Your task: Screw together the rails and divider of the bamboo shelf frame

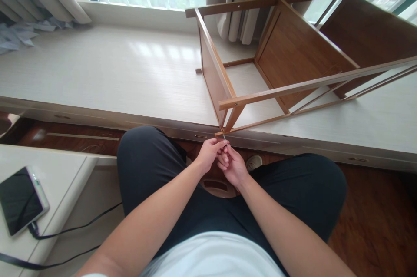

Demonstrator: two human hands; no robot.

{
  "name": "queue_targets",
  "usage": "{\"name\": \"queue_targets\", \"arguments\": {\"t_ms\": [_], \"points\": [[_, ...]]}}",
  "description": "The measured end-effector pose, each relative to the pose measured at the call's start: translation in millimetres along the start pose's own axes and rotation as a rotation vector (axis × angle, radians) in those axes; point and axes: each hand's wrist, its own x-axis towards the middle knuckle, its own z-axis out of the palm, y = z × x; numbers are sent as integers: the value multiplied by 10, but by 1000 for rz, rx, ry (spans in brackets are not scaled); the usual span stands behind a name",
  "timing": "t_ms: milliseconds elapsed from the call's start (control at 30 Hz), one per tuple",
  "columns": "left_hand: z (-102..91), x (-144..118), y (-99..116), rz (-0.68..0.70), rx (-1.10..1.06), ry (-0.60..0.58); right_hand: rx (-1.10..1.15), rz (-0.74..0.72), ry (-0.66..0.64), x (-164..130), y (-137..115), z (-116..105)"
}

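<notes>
Two hands pinch a thin metal pin at the corner of a wooden shelf frame lying on its side.

At far left a phone with a black cable plugged in lies on a low white surface. In the middle, the left hand and right hand meet above the lap, touching each other; the fingers of both are curled nearly closed around a thin metal pin, whose tip sticks up just out of them, right below the frame's nearest corner. To the right, the wooden shelf frame rests on the pale window ledge, its corner overhanging the ledge's edge towards the hands.
</notes>
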Motion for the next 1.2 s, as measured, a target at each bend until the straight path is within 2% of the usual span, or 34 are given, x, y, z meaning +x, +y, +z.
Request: {"name": "queue_targets", "arguments": {"t_ms": [267,467,633,967,1200], "points": [[-17,16,-11,-4,27,16,-340,-253,177,25,6,-66],[-18,15,-4,-6,28,13,-403,-309,174,-10,-10,-50],[-8,4,8,-18,14,-9,-289,-238,123,31,7,-70],[-4,0,6,-2,0,19,31,68,-10,25,-42,-38],[-23,18,-8,107,20,115,127,134,-28,32,-2,-47]]}}
